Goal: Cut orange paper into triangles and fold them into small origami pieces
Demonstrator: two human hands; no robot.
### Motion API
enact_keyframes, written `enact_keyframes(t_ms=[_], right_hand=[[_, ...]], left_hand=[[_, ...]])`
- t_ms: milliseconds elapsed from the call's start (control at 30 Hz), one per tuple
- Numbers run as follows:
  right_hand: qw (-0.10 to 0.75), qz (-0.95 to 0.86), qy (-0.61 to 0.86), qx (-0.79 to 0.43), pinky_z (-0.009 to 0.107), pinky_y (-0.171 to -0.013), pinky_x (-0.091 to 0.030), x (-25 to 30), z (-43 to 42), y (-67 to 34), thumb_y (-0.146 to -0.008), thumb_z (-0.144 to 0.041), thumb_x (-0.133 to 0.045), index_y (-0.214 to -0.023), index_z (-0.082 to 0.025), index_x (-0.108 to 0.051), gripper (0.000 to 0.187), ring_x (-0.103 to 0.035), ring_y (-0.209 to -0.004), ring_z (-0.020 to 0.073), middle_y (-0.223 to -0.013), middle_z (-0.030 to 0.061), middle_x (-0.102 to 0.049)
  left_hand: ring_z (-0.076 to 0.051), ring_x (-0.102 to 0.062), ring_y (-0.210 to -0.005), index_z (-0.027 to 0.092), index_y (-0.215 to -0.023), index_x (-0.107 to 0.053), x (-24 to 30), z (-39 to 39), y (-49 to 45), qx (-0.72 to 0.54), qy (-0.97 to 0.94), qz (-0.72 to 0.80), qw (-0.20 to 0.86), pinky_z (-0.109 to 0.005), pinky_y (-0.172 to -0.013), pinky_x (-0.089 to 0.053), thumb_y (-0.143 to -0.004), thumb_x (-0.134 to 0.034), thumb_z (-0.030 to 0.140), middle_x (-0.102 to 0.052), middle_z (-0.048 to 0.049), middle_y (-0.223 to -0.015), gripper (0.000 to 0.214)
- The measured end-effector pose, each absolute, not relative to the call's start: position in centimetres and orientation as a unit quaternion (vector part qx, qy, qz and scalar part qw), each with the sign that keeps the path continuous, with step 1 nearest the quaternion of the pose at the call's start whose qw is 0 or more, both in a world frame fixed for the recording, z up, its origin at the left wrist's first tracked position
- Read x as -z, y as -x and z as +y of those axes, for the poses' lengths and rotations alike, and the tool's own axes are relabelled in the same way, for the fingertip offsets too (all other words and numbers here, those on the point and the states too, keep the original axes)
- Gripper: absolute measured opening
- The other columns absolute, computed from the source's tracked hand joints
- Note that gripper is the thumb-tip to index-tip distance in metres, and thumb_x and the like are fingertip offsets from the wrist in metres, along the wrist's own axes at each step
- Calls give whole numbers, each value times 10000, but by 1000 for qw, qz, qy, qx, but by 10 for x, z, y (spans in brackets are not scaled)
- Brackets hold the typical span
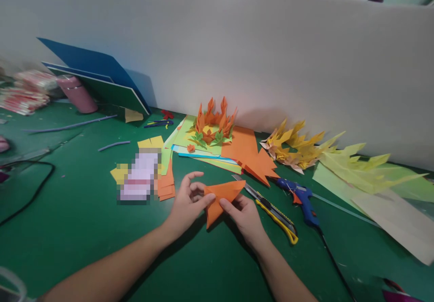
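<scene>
A folded piece of orange paper (222,191) is held between both hands, above the green table. My left hand (190,202) pinches its left side with thumb and fingers, the index finger lifted off. On the right side, my right hand (246,216) grips the same paper, thumb on top and fingers hidden beneath. Just right of that hand lies a yellow-and-black utility knife (278,214) with its blade out. Behind the hands stands a crown of folded orange paper (215,123) with green leaf pieces at its base, on coloured sheets.
A blue glue gun (303,198) with a trailing cord lies right of the knife. Yellow paper crowns (294,146) stand at the back right. Orange paper strips (166,185) and a blurred-out pale object (140,175) lie to the left. A pink bottle (77,95) leans near blue boards (91,60).
</scene>
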State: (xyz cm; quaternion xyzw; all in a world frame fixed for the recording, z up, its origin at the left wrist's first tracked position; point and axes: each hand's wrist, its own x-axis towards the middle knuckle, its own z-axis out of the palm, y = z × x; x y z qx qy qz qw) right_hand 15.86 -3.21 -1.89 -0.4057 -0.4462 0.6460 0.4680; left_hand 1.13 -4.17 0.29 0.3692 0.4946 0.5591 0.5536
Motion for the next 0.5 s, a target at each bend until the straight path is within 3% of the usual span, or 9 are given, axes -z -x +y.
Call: enact_keyframes(t_ms=[300, 500], right_hand=[[466, -443, 417, -642, 417, -845, -516, 21, -32, -159, -595, -405, -774, -850, -177, -710, 348, -685, -881, 266, -902, 81, -746], [466, -426, 436, -642, 418, -827, -522, 20, -33, -159, -559, -411, -791, -813, -163, -711, 364, -692, -834, 261, -891, 91, -748]], left_hand=[[-91, -557, -554, 141, -628, -618, -3, -38, -8, -512, -357, 530, 574, -214, -560, -452, -490, -813, 334, -624, 24, -585, 307], [-114, -571, -555, 147, -597, -663, -6, -39, -9, -505, -333, 556, 570, -233, -551, -457, -422, -834, 402, -676, -10, -605, 353]])
